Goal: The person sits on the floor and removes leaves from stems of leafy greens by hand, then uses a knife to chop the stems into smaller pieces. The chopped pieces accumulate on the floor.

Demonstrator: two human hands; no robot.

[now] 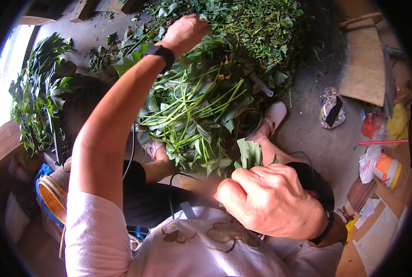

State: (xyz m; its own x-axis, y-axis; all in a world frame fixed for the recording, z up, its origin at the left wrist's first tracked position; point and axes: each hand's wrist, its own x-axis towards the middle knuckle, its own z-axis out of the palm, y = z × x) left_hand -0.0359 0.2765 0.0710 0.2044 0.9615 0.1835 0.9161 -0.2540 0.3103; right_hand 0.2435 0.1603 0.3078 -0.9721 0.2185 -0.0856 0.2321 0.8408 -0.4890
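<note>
My left hand (pixel 187 31) reaches out over the far side of a heap of leafy green vines, its fingers curled; what lies in or under them cannot be made out. Close to my chest, my right hand (pixel 271 200) is closed around several green leaves (pixel 250 152), which stick out above the knuckles. Between my feet lies the heap of long green stems (pixel 188 110) with broad leaves. A knife-like tool's handle (pixel 261 84) pokes out at the heap's right edge. Beyond it spreads a large pile of chopped greens (pixel 261 38).
A bunch of leafy vines (pixel 47 93) hangs at the left, above a yellowish bucket (pixel 52 197). On the right are a wooden board (pixel 363 65), a plastic bag with a dark object (pixel 332 108), an orange and white tub (pixel 387 169) and a red stick (pixel 382 142).
</note>
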